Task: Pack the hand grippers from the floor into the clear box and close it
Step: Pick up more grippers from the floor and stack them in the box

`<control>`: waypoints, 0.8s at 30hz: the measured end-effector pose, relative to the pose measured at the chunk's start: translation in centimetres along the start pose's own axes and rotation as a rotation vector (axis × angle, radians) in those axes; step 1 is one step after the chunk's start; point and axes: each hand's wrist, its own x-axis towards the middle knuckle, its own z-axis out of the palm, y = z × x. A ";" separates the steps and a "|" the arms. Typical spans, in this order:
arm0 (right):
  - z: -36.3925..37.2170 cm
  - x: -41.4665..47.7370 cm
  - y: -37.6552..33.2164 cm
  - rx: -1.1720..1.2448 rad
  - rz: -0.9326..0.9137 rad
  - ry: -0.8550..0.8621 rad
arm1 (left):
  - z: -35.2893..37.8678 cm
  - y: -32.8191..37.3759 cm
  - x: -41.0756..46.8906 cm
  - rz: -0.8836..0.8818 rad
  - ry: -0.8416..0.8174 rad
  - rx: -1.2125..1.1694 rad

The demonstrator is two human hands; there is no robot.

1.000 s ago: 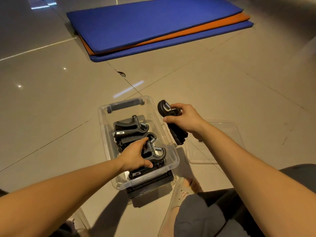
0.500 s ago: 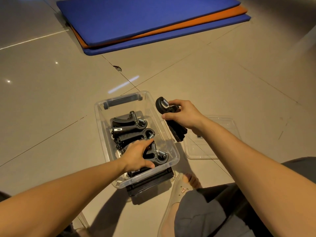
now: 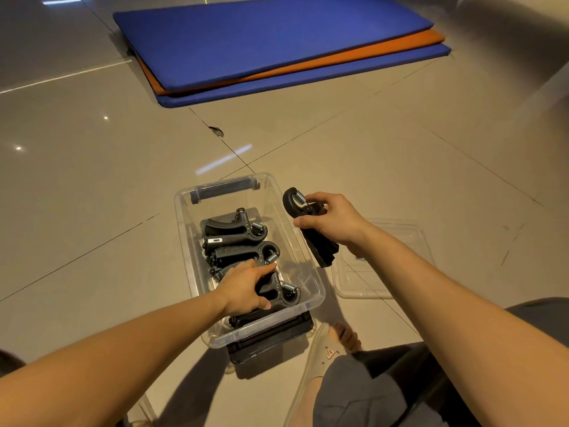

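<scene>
Left hand [image 3: 246,286] presses on hand grippers [image 3: 243,245] packed in clear box [image 3: 308,298], prob. making room. Right hand [image 3: 334,221] clutches another gripper [image 3: 311,232] just beside box rim; lid [image 3: 388,272] waits on floor.

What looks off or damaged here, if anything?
One thing: a small dark chip in the floor on the tile joint, between the clear box and the mats. The hand grippers in the box lie tidily.
</scene>
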 end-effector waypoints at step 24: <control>0.1 0.1 0.3 -0.014 -0.027 -0.011 | -0.6 -0.5 0.4 -0.039 -0.049 -0.076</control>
